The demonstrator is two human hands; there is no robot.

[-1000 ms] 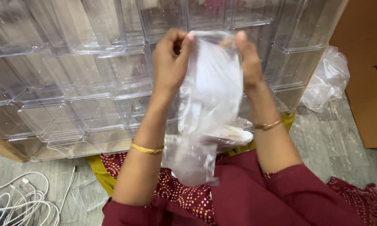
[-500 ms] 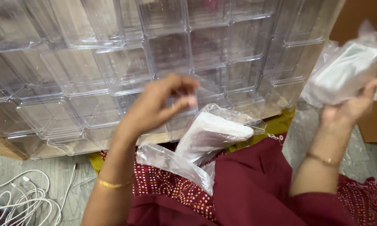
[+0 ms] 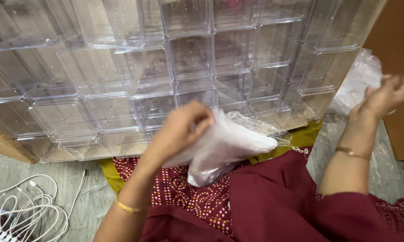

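My left hand (image 3: 184, 130) is closed on the top of a clear plastic bag (image 3: 229, 148) with something white and flat inside, which rests on my lap of maroon cloth (image 3: 273, 197). At the right edge my right hand (image 3: 388, 94) is raised with fingers spread and nothing in it. It hovers in front of a crumpled heap of clear plastic bags (image 3: 356, 78) on the floor. Each wrist has a thin gold bangle.
A wall of stacked clear plastic boxes (image 3: 188, 67) fills the view straight ahead. A brown board (image 3: 401, 40) stands at the right. White cables (image 3: 27, 210) lie coiled on the grey floor at bottom left. A yellow cloth (image 3: 303, 134) lies under the boxes.
My right hand carried one bag off to the right and let it go; it is empty now. My left hand came down and took hold of the bag on my lap.
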